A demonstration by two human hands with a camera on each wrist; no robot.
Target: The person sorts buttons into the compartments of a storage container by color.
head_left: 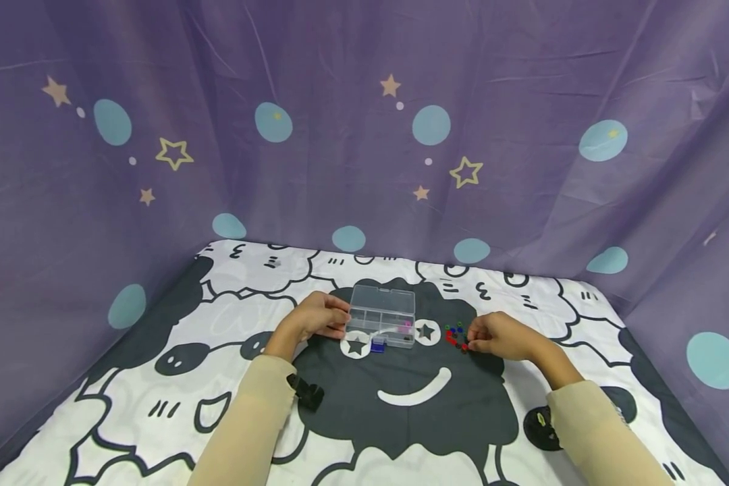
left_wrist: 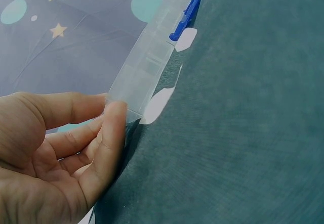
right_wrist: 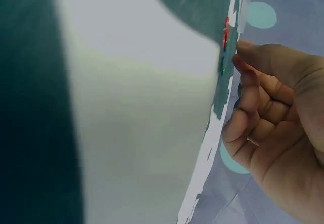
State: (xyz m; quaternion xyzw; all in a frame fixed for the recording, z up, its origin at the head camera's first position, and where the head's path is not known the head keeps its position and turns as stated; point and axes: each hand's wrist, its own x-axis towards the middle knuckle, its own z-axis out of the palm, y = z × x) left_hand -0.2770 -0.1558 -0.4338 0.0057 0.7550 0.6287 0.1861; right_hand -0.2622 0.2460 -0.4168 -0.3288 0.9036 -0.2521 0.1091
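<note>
My left hand point(head_left: 320, 316) holds the left end of a clear plastic compartment box point(head_left: 364, 320), thumb on one side and fingers on the other. The box's lid point(head_left: 384, 299) is folded back behind it. Inside, at the right, lie a pink piece point(head_left: 408, 324) and a small dark one. A blue clip-like piece point(left_wrist: 186, 20) sits along the front side. My right hand point(head_left: 499, 335) reaches down at several small red pieces point(head_left: 451, 337) lying among blue and green ones. Its thumb and forefinger tips come close together there; I cannot tell whether they pinch a piece.
Under everything spreads a black-and-white cartoon-sheep cloth point(head_left: 401, 422). Purple curtains point(head_left: 352, 169) with stars and blue dots stand behind and at both sides. A black strap fitting point(head_left: 306, 393) is on the left sleeve.
</note>
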